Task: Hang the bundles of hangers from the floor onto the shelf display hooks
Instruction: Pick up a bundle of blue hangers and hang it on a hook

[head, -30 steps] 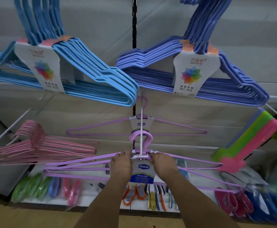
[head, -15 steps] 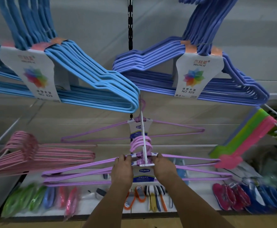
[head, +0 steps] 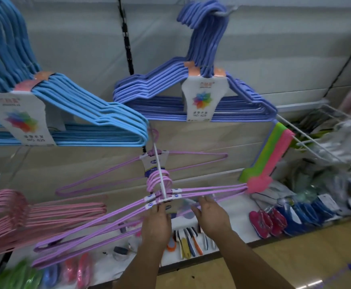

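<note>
So the lilac hanger bundle (head: 191, 193) is already up on the white display hook (head: 160, 174), hook ends looped over the rod near its front tip, with another lilac bundle (head: 149, 163) hanging further back on the same rod. Left hand (head: 156, 223) is at the bundle's neck just under the paper label, fingers up against the wires; honestly can't tell if it's pinching them or just steadying, too blurry. Right hand (head: 210, 213) looks let go, fingers relaxed and spread just beside the right shoulder of the bundle, not wrapped around anything. My read is this is the seating step: the bundle hangs tilted, left side drooping low toward the pink hangers (head: 24, 213). To do it well, I'd push the neck back along the rod so every hook end sits past the upturned tip, not just the front few, then level the shoulders before taking the left hand off. Watch the light blue hangers (head: 99, 113) right overhead and the purple-blue hangers (head: 191, 105), since lifting too high could bump them. The low right end also sits touching or almost touching the pink and green plastic thing (head: 260, 180), so ease it clear.
</note>
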